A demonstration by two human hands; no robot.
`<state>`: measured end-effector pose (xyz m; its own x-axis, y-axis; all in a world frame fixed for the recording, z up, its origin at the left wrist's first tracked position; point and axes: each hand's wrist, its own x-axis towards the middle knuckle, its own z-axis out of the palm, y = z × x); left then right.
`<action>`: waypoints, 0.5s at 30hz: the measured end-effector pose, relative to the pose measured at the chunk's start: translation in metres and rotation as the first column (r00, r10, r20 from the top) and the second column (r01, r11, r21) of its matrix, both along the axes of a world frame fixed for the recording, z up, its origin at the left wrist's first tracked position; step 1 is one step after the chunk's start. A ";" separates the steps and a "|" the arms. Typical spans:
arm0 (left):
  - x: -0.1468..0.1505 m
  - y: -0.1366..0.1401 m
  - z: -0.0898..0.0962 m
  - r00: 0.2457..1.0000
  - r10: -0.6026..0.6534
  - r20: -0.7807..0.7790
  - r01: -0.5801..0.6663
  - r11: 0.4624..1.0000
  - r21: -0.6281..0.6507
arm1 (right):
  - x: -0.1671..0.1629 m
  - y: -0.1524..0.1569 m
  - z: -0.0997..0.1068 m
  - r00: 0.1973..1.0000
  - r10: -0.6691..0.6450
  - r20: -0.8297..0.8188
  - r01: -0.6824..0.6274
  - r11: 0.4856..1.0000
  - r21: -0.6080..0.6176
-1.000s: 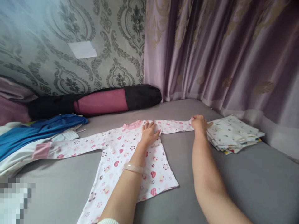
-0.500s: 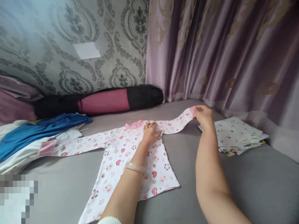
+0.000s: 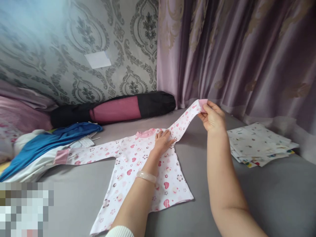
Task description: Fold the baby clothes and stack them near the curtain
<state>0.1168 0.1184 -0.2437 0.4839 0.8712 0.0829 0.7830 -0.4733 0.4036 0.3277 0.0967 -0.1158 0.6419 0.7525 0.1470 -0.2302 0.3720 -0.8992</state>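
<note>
A white long-sleeved child's shirt (image 3: 133,171) with pink hearts and flowers lies spread flat on the grey sheet, its pink collar pointing away from me. My left hand (image 3: 163,142), a pale bangle on its wrist, rests with fingers spread on the shirt near the right shoulder. My right hand (image 3: 212,113) pinches the pink cuff (image 3: 203,104) of the right-hand sleeve and holds it up off the sheet, so that the sleeve slants upward. The left-hand sleeve (image 3: 93,154) stretches out to the side, its cuff lying against a pile of clothes.
Blue and white clothes (image 3: 49,144) are heaped at the left. A stack of folded patterned cloths (image 3: 261,143) lies at the right. Along the patterned wall stretches a long black and pink bag (image 3: 116,110). Purple curtains (image 3: 222,49) hang at the back right.
My right hand has raised the cuff, and the sleeve now slopes more steeply. My left hand keeps its place on the shirt. The whole view has shifted slightly.
</note>
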 end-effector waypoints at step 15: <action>0.008 0.017 0.041 0.975 -0.097 -0.201 0.077 0.992 -0.104 | -0.055 -0.001 0.015 0.970 0.206 -0.127 -0.208 0.978 -0.005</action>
<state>0.1243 0.1355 -0.2025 0.5560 0.8243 -0.1073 0.8114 -0.5102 0.2852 0.2724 0.0957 -0.1006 0.4840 0.8729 0.0609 -0.4115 0.2885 -0.8645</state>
